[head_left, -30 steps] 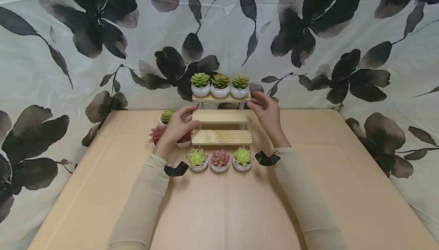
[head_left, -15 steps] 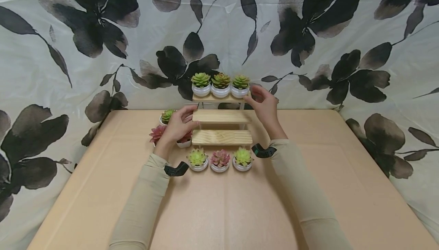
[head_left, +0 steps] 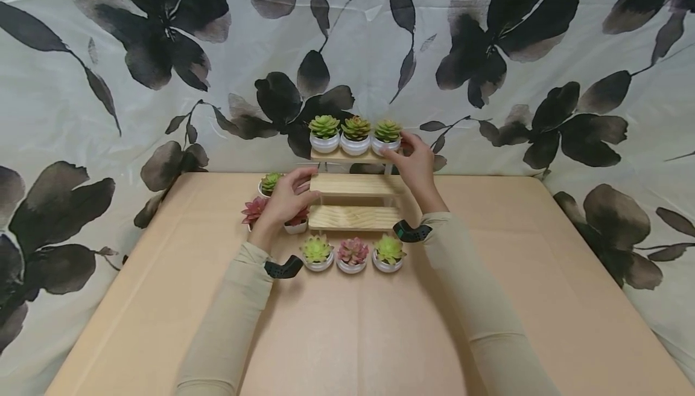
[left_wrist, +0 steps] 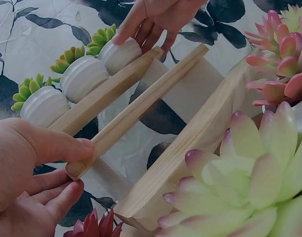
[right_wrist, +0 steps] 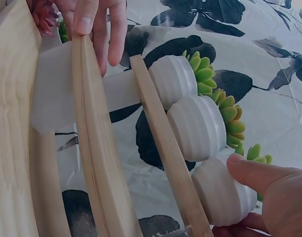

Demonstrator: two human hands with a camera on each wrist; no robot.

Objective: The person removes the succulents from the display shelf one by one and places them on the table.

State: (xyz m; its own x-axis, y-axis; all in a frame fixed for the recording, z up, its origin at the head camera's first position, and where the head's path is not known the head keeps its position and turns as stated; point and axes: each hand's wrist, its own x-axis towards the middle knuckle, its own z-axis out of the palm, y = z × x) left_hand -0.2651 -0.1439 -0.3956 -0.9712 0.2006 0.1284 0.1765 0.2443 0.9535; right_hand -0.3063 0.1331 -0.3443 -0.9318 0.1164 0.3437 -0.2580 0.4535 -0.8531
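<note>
A three-tier wooden stand [head_left: 355, 185] with clear side supports stands near the table's back edge. Its top shelf [head_left: 347, 157] bears a row of three green succulents in white ribbed pots. My left hand [head_left: 288, 200] holds the left end of the middle shelf [left_wrist: 146, 104], thumb above and fingers below. At the row's right end, my right hand [head_left: 415, 165] grips a potted succulent [head_left: 387, 134]. In the right wrist view, the thumb presses on that white pot [right_wrist: 222, 192], while the other fingers are partly hidden behind it. The middle and lower shelves bear no pots.
Three potted succulents, including a pink one [head_left: 352, 252], line up on the table [head_left: 347, 335] before the stand. More, including a red one [head_left: 253, 209], sit left of it, partly behind my left hand. A floral cloth [head_left: 369, 46] hangs behind.
My right hand has moved left from beside the top shelf's end and taken hold of the right-hand pot. My left hand has kept its grip on the middle shelf.
</note>
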